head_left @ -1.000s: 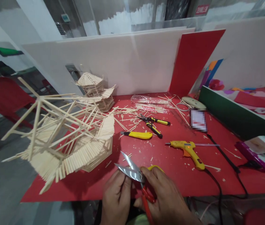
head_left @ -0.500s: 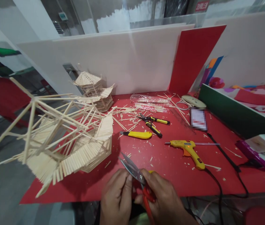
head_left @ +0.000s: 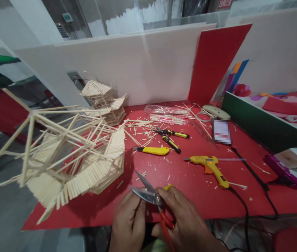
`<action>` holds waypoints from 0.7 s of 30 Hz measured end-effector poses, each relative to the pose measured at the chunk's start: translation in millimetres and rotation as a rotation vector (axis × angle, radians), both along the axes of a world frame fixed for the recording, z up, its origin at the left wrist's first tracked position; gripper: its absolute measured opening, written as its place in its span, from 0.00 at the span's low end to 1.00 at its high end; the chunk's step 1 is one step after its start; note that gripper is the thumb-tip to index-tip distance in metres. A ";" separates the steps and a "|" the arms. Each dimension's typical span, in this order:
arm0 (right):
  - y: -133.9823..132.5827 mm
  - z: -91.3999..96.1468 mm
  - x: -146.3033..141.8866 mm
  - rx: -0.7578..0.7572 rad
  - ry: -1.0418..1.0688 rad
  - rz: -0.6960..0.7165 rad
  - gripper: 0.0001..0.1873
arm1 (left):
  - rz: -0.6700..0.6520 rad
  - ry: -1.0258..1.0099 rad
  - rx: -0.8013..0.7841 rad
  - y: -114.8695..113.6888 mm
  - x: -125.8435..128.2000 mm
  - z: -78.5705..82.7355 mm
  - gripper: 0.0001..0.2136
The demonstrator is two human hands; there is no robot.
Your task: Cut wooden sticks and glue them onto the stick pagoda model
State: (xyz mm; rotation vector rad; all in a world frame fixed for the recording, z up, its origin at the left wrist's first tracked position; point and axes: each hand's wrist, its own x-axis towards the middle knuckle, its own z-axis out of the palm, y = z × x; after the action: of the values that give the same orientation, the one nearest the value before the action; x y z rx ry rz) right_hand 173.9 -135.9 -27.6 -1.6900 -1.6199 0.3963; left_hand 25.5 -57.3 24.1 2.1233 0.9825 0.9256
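Observation:
My right hand [head_left: 184, 220] grips the red and yellow handles of a pair of scissors [head_left: 148, 192] at the near edge of the red table [head_left: 185, 182]. The steel blades stand slightly apart and point left and away. My left hand [head_left: 129, 224] is closed right under the blades, pinching something too small to make out. To the left lies a large tilted model of pale wooden sticks [head_left: 67, 154], hanging over the table's left edge.
A smaller stick model [head_left: 103, 101] stands at the back. Loose sticks [head_left: 140, 131], yellow-handled pliers [head_left: 171, 138], a yellow utility knife [head_left: 152, 150] and a corded yellow glue gun [head_left: 211, 168] lie mid-table. A phone [head_left: 221, 131], green divider [head_left: 258, 126] and white boards sit behind and right.
The scissor blades closed and then opened a little again. Both hands stay at the table's near edge. The view has dipped slightly.

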 end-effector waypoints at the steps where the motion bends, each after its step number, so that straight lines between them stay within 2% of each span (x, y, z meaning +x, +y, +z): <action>1: -0.4 -0.8 -0.2 0.014 -0.007 -0.001 0.38 | -0.001 0.002 0.002 -0.2 0.3 0.2 0.10; 4: -1.5 -4.9 -1.9 0.042 -0.022 -0.026 0.34 | 0.013 -0.006 0.005 -1.9 2.5 1.0 0.10; 9: -1.2 -10.3 -2.8 0.006 -0.026 -0.018 0.33 | 0.067 -0.011 -0.021 -5.2 5.5 0.8 0.12; 14: 2.2 -5.4 0.3 -0.025 0.113 0.076 0.16 | 0.085 -0.017 -0.122 -5.8 4.9 -3.2 0.12; 15: 2.9 -4.0 0.8 -0.019 0.106 0.063 0.17 | 0.086 -0.014 -0.145 -5.4 4.3 -4.5 0.12; 19: 5.8 1.5 1.7 -0.008 -0.022 -0.011 0.33 | 0.121 -0.005 -0.164 -2.5 2.0 -8.3 0.13; 21: 7.2 4.1 1.5 -0.052 -0.025 0.005 0.35 | 0.132 -0.003 -0.146 -0.8 1.7 -8.1 0.14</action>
State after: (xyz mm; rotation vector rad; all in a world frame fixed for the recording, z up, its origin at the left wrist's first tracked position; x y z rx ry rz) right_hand 175.4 -128.7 -23.6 -1.7367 -1.6449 0.4251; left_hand 27.2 -58.1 16.0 1.9543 1.1642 0.8906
